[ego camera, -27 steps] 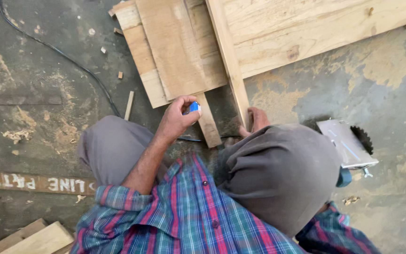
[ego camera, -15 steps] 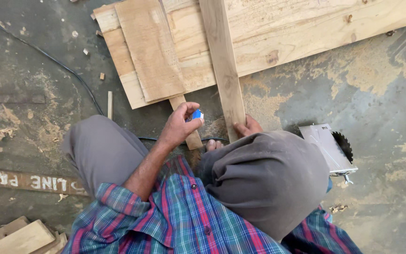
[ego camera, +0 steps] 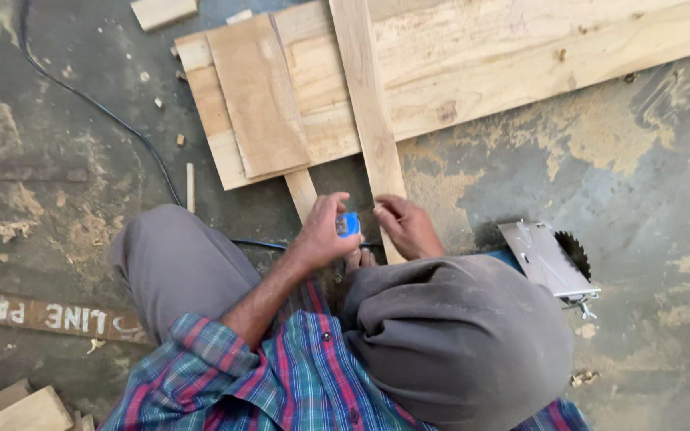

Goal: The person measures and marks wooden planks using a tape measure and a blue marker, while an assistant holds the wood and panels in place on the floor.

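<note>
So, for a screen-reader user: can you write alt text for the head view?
A squatting person's left hand holds a small blue object beside the right hand, which rests on a narrow plank. A circular saw lies on the sawdusty floor.

Rough grey concrete floor (ego camera: 648,239), sawdust patches (ego camera: 592,144) scattered. Black cable (ego camera: 97,108) snakes across left. Offcuts (ego camera: 17,411) bottom-left corner. Even, flat light.

We see a dusty grey concrete floor (ego camera: 640,207) strewn with sawdust. Pale wooden boards (ego camera: 473,64) lie on it at the far side, a thin black cable (ego camera: 97,108) snakes on the left, a circular saw with a metal base plate (ego camera: 549,259) rests on the right, and short wood offcuts (ego camera: 17,411) lie near left.
</note>
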